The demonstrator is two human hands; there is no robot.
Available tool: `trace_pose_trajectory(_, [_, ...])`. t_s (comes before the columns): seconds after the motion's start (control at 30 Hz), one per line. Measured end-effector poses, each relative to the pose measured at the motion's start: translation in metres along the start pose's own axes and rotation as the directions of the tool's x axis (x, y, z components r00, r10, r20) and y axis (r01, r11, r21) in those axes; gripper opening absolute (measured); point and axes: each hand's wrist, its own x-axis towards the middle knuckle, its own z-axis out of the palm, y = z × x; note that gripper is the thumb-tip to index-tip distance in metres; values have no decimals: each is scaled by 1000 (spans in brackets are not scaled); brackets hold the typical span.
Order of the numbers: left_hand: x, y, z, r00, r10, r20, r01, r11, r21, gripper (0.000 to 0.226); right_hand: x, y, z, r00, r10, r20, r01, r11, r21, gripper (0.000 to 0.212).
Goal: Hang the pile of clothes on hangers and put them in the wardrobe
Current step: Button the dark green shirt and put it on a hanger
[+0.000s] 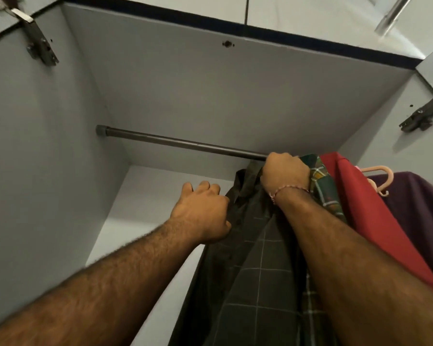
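Observation:
A dark grey checked shirt (255,270) hangs down inside the wardrobe, below the dark metal rail (180,142). My right hand (284,172) is curled at the rail's right part, right at the top of the shirt; its hanger is hidden behind the hand. My left hand (201,211) grips the shirt's front edge near the collar. To the right hang a green plaid shirt (323,186), a red garment (365,208) and a purple garment (415,203) on a peach hanger (380,178).
The wardrobe's grey left wall (35,146) and back panel (210,96) enclose the space; the rail's left stretch is bare. Door hinges sit at upper left (39,43) and right (420,116). A pale shelf (145,206) lies below.

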Motion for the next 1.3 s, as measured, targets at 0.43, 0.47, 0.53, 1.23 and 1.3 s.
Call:
trace_pose_trajectory(0.43, [-20, -12, -39, 995, 62, -73, -69, 993, -98, 49, -10, 2, -36, 1000, -22, 15, 23, 994, -108, 18])
trace_pose_trajectory(0.47, [-24, -16, -41, 996, 52, -77, -60, 992, -109, 52, -16, 1, -38, 999, -19, 27, 22, 995, -93, 18])
trace_pose_trajectory(0.53, [-38, -19, -45, 997, 27, -79, -38, 991, -131, 58, -30, -2, -44, 999, -13, 51, 15, 999, -41, 20])
trace_pose_trajectory(1.23, [-546, -63, -93, 853, -406, 329, 383, 914, 133, 87, -499, -217, -192, 696, -687, 210, 268, 520, 811, 68])
trace_pose_trajectory(1.3, [-621, -52, -131, 751, -543, 376, 496, 840, 223, 86, -557, -226, -231, 607, -784, 126, 282, 362, 888, 68])
